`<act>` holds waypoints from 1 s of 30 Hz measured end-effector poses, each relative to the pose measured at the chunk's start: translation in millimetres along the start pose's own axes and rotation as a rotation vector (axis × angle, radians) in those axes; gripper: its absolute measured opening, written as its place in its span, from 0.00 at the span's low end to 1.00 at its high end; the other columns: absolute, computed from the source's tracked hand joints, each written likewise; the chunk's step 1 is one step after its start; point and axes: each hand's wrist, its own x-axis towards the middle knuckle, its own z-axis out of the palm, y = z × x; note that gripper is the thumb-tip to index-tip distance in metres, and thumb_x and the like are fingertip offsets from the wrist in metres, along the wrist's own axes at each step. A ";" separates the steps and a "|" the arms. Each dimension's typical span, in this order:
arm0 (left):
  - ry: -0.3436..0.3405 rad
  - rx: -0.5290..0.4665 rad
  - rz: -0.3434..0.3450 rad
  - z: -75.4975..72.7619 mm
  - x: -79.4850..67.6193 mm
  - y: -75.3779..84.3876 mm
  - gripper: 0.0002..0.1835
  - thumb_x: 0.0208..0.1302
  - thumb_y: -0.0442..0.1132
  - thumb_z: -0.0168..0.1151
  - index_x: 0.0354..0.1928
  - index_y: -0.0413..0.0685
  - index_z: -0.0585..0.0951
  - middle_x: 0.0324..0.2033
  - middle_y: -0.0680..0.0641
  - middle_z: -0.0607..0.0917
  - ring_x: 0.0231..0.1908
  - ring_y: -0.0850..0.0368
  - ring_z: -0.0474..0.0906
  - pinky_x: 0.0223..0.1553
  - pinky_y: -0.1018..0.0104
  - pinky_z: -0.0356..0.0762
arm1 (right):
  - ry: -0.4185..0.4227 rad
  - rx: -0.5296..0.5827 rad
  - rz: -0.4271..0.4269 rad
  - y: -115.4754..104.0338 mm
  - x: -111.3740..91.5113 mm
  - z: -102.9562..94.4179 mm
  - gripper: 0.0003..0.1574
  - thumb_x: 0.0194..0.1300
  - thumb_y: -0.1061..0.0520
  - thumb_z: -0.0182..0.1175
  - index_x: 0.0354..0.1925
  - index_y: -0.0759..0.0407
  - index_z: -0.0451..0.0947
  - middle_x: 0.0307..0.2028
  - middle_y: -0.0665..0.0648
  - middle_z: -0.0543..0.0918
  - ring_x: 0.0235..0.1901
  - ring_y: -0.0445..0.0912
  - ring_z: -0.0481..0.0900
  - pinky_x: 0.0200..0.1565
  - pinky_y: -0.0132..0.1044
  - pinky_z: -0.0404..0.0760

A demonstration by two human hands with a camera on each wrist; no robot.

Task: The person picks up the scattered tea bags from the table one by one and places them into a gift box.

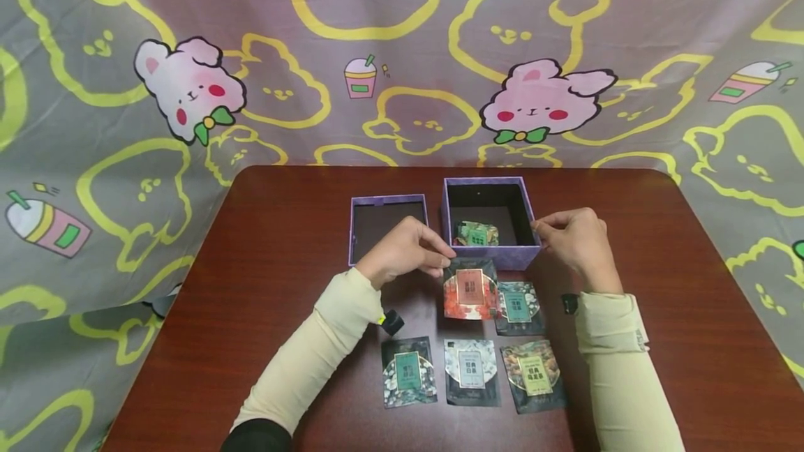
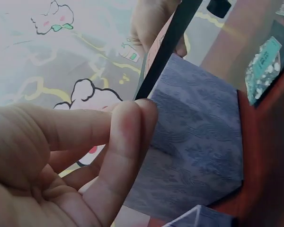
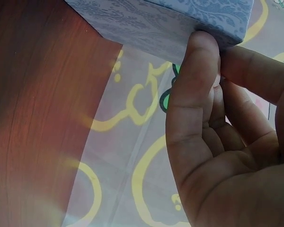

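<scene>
Thumb and fingers of the left hand [image 1: 402, 254] pinch the red packet [image 1: 470, 289] at its upper left corner in the head view. It hangs before the front wall of the box [image 1: 518, 257], edge overlapping the teal packet [image 1: 518, 307] at its right; whether those two touch, I cannot tell. A corner pinch probably lets it swing, so slow, level movement suits it, lifting before shifting sideways to spare the teal one. The right hand [image 1: 581, 243] grips the box's right rim near the front corner. Inside, a green packet [image 1: 477, 234] leans towards the front, so anything passing that rim had best go above it. The lid [image 1: 386, 222] lies beside the box; three more packets [image 1: 471, 372] form a row nearer the person.

From the left wrist, the thumb and finger are closed together by the box's upper edge; the red packet seems to show nearly edge-on. Contact with the rim is unclear; a little clearance would avoid creasing.

From the right wrist, thumb and finger are clamped on the box's corner. Light, steady pressure there should stop it sliding; squeezing hard may bow the wall.
</scene>
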 end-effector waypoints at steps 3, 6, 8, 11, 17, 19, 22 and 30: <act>-0.002 0.003 0.002 -2.0 2.1 6.6 0.05 0.60 0.22 0.68 0.36 0.35 0.89 0.37 0.43 0.88 0.26 0.51 0.87 0.37 0.56 0.87 | 0.006 0.002 -0.005 0.3 -0.2 -0.2 0.17 0.70 0.50 0.64 0.39 0.63 0.89 0.22 0.57 0.86 0.21 0.44 0.82 0.30 0.42 0.73; 0.004 0.013 0.015 -5.0 4.5 13.5 0.05 0.61 0.24 0.69 0.36 0.36 0.89 0.37 0.43 0.89 0.27 0.51 0.87 0.39 0.53 0.87 | 0.006 0.004 -0.002 0.3 0.2 0.1 0.17 0.70 0.50 0.64 0.39 0.63 0.89 0.22 0.57 0.86 0.21 0.44 0.82 0.29 0.41 0.73; 0.011 0.029 0.019 -7.2 5.7 18.9 0.05 0.61 0.25 0.70 0.36 0.38 0.90 0.38 0.43 0.88 0.28 0.49 0.87 0.40 0.53 0.87 | 0.004 0.007 -0.003 0.4 0.4 0.4 0.17 0.70 0.50 0.64 0.39 0.63 0.89 0.22 0.57 0.86 0.20 0.44 0.82 0.28 0.41 0.74; 0.010 0.041 0.011 -9.9 8.1 25.9 0.05 0.61 0.26 0.70 0.37 0.39 0.90 0.39 0.44 0.88 0.29 0.47 0.88 0.40 0.55 0.87 | 0.003 0.008 -0.007 0.6 0.5 0.9 0.16 0.70 0.51 0.65 0.39 0.63 0.89 0.22 0.56 0.86 0.20 0.43 0.82 0.27 0.41 0.73; 0.008 0.021 0.029 -14.8 18.8 37.1 0.05 0.61 0.24 0.69 0.39 0.33 0.88 0.38 0.39 0.87 0.27 0.50 0.87 0.42 0.50 0.86 | -0.001 -0.001 -0.016 1.3 1.2 0.3 0.16 0.70 0.51 0.65 0.39 0.63 0.89 0.22 0.57 0.86 0.21 0.44 0.82 0.29 0.41 0.73; 0.015 0.018 0.033 -16.9 23.2 40.5 0.05 0.61 0.23 0.69 0.39 0.32 0.88 0.38 0.39 0.87 0.26 0.52 0.86 0.42 0.49 0.86 | -0.011 0.005 -0.017 1.3 1.5 0.0 0.16 0.69 0.51 0.65 0.39 0.63 0.89 0.22 0.58 0.86 0.22 0.46 0.83 0.30 0.42 0.73; 0.026 0.022 0.036 -20.5 29.3 45.4 0.05 0.60 0.23 0.69 0.38 0.31 0.88 0.38 0.39 0.87 0.26 0.52 0.86 0.41 0.51 0.87 | -0.023 0.020 -0.008 1.2 1.9 -0.2 0.15 0.69 0.52 0.65 0.39 0.64 0.89 0.23 0.58 0.87 0.23 0.48 0.85 0.30 0.41 0.74; 0.061 0.024 0.034 -27.3 44.0 54.5 0.05 0.60 0.24 0.70 0.39 0.32 0.88 0.39 0.39 0.88 0.27 0.51 0.87 0.38 0.54 0.87 | -0.034 0.041 0.026 -0.3 1.9 -2.8 0.15 0.70 0.52 0.65 0.40 0.64 0.89 0.24 0.59 0.87 0.25 0.51 0.85 0.29 0.41 0.76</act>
